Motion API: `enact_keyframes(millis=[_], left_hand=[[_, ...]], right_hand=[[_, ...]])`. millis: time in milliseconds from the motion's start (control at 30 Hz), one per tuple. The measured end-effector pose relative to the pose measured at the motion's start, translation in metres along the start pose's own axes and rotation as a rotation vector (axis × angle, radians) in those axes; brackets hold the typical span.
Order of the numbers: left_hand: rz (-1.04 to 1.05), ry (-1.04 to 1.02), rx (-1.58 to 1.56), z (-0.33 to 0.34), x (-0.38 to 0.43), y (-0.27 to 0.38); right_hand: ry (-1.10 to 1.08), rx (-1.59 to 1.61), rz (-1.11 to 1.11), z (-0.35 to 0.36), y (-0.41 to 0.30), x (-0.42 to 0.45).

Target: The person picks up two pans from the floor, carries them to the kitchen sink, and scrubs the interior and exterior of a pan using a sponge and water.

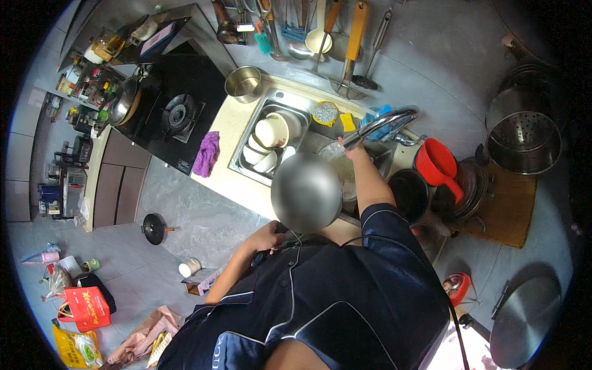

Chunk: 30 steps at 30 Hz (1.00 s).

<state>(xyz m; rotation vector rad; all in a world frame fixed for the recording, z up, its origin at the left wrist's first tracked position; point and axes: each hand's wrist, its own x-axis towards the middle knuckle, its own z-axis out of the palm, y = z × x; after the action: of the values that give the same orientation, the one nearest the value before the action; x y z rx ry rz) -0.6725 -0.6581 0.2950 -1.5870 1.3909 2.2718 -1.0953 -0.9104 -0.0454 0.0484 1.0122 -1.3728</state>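
Observation:
My right hand point(353, 150) reaches over the sink and grips the end of the curved chrome faucet point(381, 125). My left hand point(264, 238) is close to my body, its fingers curled at the dark handle of a round metal pan point(306, 193). The pan is over the counter's front edge, its surface blurred, and it hides part of the sink. White bowls point(272, 132) are stacked in the left steel basin point(237, 159). In the right basin point(340, 132), partly covered by my arm, lies a pale round item that I cannot identify.
A yellow sponge point(347, 122), a steel pot point(243, 84) and a purple cloth point(206, 154) lie around the sink. A red dipper point(434, 162) and a black pot point(408, 194) stand right. Utensils point(355, 37) hang behind. Left is a gas stove point(178, 115); bags point(87, 307) lie on the floor.

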Motion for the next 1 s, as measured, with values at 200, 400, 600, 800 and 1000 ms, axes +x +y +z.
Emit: enact_keyframes(millis=[200, 400, 600, 800, 1000], left_hand=[[0.013, -0.042, -0.141, -0.004, 0.025, -0.018], [0.053, -0.059, -0.026, -0.018, 0.063, 0.001], [0.064, -0.127, -0.114, -0.04, 0.121, 0.001], [-0.033, -0.36, -0.381, -0.039, 0.163, 0.001], [-0.122, -0.475, -0.317, -0.038, 0.192, 0.009]], right_hand=[[0.221, -0.109, 0.065, -0.013, 0.012, -0.081], [0.275, -0.054, -0.077, -0.036, 0.022, -0.185], [0.202, -0.02, -0.304, -0.049, 0.046, -0.289], [0.431, -0.033, -0.349, -0.054, 0.062, -0.354], [0.414, 0.086, -0.358, -0.04, 0.08, -0.4]])
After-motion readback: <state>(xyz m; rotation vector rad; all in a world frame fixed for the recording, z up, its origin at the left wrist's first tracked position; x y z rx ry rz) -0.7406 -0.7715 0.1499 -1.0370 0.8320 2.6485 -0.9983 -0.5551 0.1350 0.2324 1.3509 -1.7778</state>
